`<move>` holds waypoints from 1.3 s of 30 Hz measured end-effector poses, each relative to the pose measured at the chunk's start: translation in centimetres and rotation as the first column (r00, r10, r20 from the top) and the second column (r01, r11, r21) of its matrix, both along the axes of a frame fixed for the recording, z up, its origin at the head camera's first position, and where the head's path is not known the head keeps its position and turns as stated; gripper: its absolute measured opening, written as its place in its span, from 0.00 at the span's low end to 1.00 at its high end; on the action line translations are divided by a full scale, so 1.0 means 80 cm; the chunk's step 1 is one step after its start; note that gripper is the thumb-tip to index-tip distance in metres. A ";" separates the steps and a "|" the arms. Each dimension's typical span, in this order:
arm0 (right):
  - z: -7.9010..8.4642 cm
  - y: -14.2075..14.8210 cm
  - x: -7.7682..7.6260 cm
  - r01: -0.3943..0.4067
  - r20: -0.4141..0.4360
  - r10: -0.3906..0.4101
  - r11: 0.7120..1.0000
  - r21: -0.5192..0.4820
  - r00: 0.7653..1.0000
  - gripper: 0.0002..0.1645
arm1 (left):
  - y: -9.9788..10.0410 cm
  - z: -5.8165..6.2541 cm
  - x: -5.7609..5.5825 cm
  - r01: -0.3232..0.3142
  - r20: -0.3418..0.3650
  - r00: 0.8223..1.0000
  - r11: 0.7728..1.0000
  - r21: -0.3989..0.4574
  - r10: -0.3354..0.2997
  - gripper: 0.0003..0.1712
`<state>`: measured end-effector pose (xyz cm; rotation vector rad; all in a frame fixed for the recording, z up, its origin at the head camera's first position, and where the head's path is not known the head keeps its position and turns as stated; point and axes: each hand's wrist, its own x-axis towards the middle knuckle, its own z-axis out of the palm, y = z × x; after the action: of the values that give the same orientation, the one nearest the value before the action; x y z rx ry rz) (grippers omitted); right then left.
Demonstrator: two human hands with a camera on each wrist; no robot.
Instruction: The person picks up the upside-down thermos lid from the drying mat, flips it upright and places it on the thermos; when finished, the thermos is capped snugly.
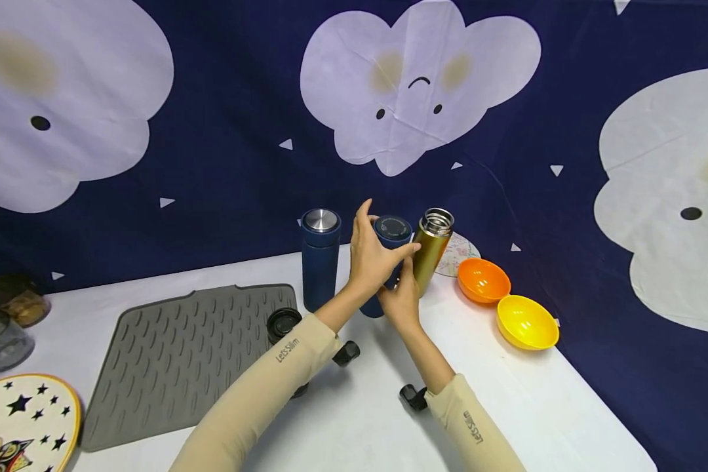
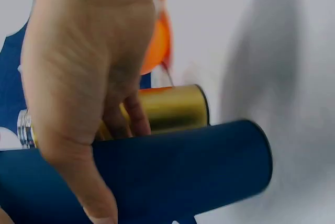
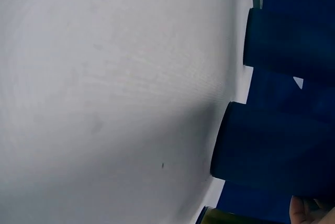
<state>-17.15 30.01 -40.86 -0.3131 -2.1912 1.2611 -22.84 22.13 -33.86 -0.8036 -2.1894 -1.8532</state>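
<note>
In the head view a dark blue thermos with a dark round lid (image 1: 393,227) stands slightly tilted between my hands. My left hand (image 1: 373,259) holds it around the top, one finger raised and the thumb across the front. Lower down, my right hand (image 1: 402,298) grips its side. The left wrist view shows the right hand (image 2: 78,77) with its thumb across the blue thermos (image 2: 199,166) and fingers between it and the gold thermos (image 2: 178,109). Lidless, the gold thermos (image 1: 429,252) stands close on the right. Another blue thermos with a silver-topped lid (image 1: 320,262) stands left.
A grey ridged mat (image 1: 200,347) lies left, with a black round-topped item (image 1: 283,321) at its right edge, partly behind my sleeve. Orange (image 1: 484,280) and yellow (image 1: 527,322) bowls sit right. At far left are a star-patterned plate (image 1: 41,400) and glass containers (image 1: 2,347).
</note>
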 end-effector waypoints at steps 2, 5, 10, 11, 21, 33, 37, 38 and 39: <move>0.000 -0.001 0.000 -0.006 0.006 0.006 1.000 -0.001 1.000 0.45 | 0.000 0.000 -0.003 0.027 0.020 0.999 0.997 0.068 -0.028 0.50; 0.002 -0.003 0.000 -0.012 0.020 0.012 1.000 -0.009 1.000 0.45 | -0.005 0.000 -0.011 0.163 0.090 0.980 0.972 0.171 -0.180 0.41; 0.002 -0.003 0.000 -0.008 -0.001 0.008 1.000 0.002 1.000 0.44 | 0.001 0.000 -0.004 0.064 0.110 0.992 0.998 0.021 -0.066 0.51; 0.002 -0.003 0.000 -0.010 -0.011 0.010 1.000 0.003 1.000 0.44 | 0.004 0.000 -0.002 0.007 0.099 0.995 1.000 -0.023 -0.005 0.52; 0.013 0.003 0.000 -0.055 0.066 0.057 0.998 -0.029 0.996 0.43 | -0.004 0.006 -0.026 0.251 0.385 0.875 0.955 0.157 -0.293 0.35; 0.007 0.006 -0.001 -0.084 -0.030 0.086 0.995 0.060 0.996 0.42 | 0.025 -0.009 0.011 -0.215 0.029 0.977 0.969 0.120 0.213 0.41; 0.013 0.010 -0.002 -0.126 0.039 0.128 0.991 -0.041 0.991 0.46 | 0.014 -0.003 -0.007 -0.027 0.173 0.985 0.990 0.139 0.002 0.35; 0.015 0.012 -0.002 -0.126 0.056 0.129 0.991 -0.045 0.990 0.46 | 0.012 0.000 -0.011 0.034 0.225 0.972 0.988 0.150 -0.068 0.35; 0.016 0.014 -0.002 -0.121 0.075 0.124 0.992 -0.040 0.989 0.46 | 0.009 0.003 -0.014 0.095 0.274 0.952 0.981 0.169 -0.140 0.35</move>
<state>-17.31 31.09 -39.54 -0.2478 -2.2858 1.3766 -23.97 22.87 -33.65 -0.6880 -2.1602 -2.2929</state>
